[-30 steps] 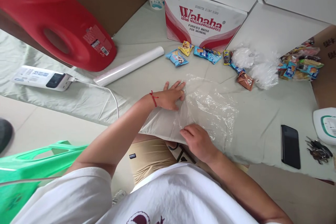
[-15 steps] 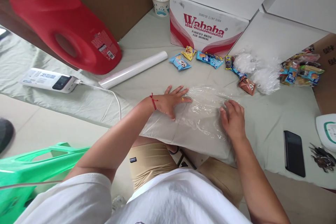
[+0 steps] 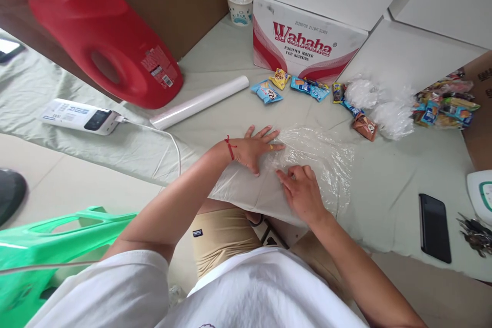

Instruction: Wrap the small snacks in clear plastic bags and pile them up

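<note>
A thin sheet of clear plastic film [image 3: 326, 156] lies wrinkled on the cloth-covered table in front of me. My left hand [image 3: 253, 151] is palm down with fingers spread, its fingertips at the film's left side. Close beside it, my right hand [image 3: 302, 189] is over the lower left part of the film, its fingers curled in and the tip of one digit at a bunched bit of film. How much film is between those fingers is partly hidden. Beyond the hands lies a roll of plastic film [image 3: 202, 102].
Several snack packets [image 3: 267, 91] and crumpled clear plastic [image 3: 392, 118] lie before the Wahaha carton [image 3: 307, 41]. At left are a red jug [image 3: 126, 56] and a white power bank [image 3: 79, 117] with its cable. A black phone [image 3: 435, 228] and keys [image 3: 474, 233] rest at right.
My right hand has moved left across the film, from its right side to near my left hand, and its fingers have curled. My left hand stays spread in place.
</note>
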A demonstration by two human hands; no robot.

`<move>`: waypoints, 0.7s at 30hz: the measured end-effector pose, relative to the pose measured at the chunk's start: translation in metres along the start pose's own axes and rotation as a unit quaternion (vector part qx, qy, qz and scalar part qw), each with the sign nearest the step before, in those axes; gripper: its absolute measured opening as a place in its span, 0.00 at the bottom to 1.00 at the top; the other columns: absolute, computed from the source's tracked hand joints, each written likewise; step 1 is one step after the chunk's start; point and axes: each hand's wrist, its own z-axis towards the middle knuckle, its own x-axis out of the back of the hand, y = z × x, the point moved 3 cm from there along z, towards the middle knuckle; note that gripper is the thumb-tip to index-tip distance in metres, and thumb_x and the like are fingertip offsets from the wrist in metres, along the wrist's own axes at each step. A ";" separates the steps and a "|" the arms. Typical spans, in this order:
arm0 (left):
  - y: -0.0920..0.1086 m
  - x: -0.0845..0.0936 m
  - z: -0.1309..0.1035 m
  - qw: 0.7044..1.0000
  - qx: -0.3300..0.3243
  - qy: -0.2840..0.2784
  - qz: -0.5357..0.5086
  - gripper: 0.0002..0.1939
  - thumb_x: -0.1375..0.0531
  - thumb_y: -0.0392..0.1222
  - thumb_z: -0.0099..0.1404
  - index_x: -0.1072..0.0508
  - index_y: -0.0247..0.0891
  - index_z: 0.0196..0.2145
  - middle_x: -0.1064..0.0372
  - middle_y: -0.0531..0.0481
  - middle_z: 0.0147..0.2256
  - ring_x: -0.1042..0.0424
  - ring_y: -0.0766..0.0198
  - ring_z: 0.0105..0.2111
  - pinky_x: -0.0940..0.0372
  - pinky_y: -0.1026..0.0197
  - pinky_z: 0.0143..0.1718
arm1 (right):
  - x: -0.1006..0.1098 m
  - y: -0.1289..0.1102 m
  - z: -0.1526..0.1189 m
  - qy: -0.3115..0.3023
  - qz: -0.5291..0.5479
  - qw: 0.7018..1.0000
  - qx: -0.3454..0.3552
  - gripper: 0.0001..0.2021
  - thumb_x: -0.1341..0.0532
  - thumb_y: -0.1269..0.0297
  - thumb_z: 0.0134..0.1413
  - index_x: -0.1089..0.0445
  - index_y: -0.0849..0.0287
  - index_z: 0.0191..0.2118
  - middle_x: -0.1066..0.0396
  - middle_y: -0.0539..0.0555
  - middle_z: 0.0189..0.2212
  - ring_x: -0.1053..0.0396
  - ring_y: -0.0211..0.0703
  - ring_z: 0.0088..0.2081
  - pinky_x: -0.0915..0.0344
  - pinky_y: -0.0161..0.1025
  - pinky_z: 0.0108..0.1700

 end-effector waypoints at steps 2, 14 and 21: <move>0.000 0.000 0.000 1.000 -0.001 0.000 -0.001 0.65 0.26 0.52 0.45 0.52 0.57 0.76 0.82 0.45 0.78 0.79 0.36 0.77 0.79 0.24 0.70 | -0.001 0.006 0.010 0.001 0.012 1.000 -0.005 0.17 0.40 0.64 0.70 0.24 0.49 0.59 0.31 0.59 0.41 0.41 0.51 0.41 0.37 0.49 0.44; -0.001 -0.003 0.001 1.000 -0.009 0.008 -0.012 0.64 0.25 0.52 0.44 0.49 0.58 0.75 0.81 0.48 0.78 0.80 0.33 0.77 0.81 0.22 0.69 | -0.022 0.020 0.045 0.042 0.094 0.989 -0.110 0.11 0.36 0.56 0.67 0.20 0.55 0.43 0.31 0.58 0.38 0.39 0.53 0.43 0.35 0.51 0.48; -0.002 -0.004 0.000 1.000 -0.009 0.004 0.003 0.65 0.25 0.52 0.46 0.52 0.57 0.76 0.83 0.47 0.78 0.82 0.36 0.77 0.80 0.22 0.69 | -0.007 0.021 0.044 0.057 0.111 0.986 -0.112 0.09 0.39 0.63 0.69 0.21 0.57 0.40 0.31 0.58 0.39 0.40 0.51 0.44 0.35 0.47 0.48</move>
